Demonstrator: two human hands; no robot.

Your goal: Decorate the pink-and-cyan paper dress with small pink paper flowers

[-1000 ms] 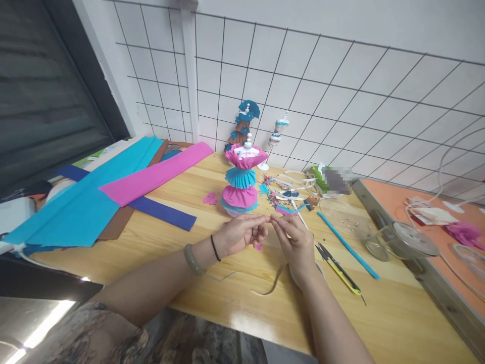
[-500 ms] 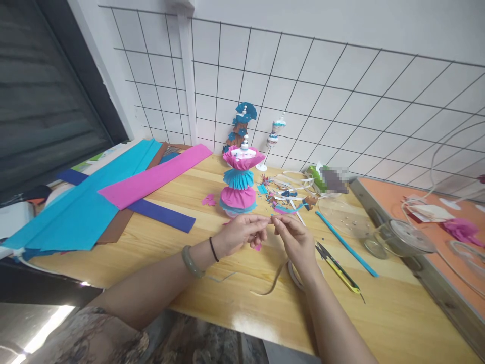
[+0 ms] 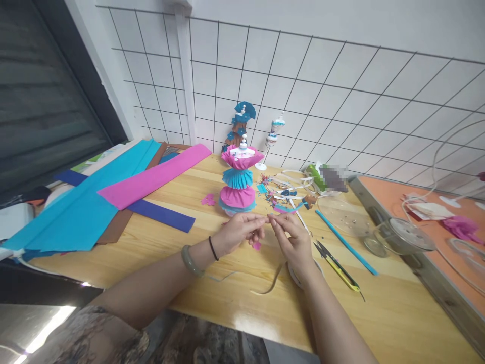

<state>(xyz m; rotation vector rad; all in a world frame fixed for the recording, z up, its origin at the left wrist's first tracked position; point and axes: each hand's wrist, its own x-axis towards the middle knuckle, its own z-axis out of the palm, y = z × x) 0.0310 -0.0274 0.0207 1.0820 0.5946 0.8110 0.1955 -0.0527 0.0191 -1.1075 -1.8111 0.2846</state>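
Note:
My left hand (image 3: 242, 232) and my right hand (image 3: 293, 240) meet fingertip to fingertip over the wooden table. Both are closed in a pinch. Whatever sits between the fingers is too small to make out. Just behind them stands a tiered figure of pink and blue crepe paper (image 3: 238, 177) with white beads on top. A bit of pink paper (image 3: 256, 246) lies below the fingers. Under my right wrist is a roll of tape (image 3: 293, 275), partly hidden, with a loose curled strip (image 3: 275, 283) beside it.
Crepe paper sheets (image 3: 83, 202) cover the left side. Yellow-handled thread snips (image 3: 337, 268) and a blue paper strip (image 3: 346, 242) lie at right, near a clear jar (image 3: 405, 235). Paper scraps (image 3: 288, 192) are heaped behind. A brown and teal paper figure (image 3: 240, 124) stands by the wall.
Both hands keep their pinch at nearly the same place. The fingertips have shifted slightly, and my right fingers are drawn a little closer together. Nothing on the table has visibly moved.

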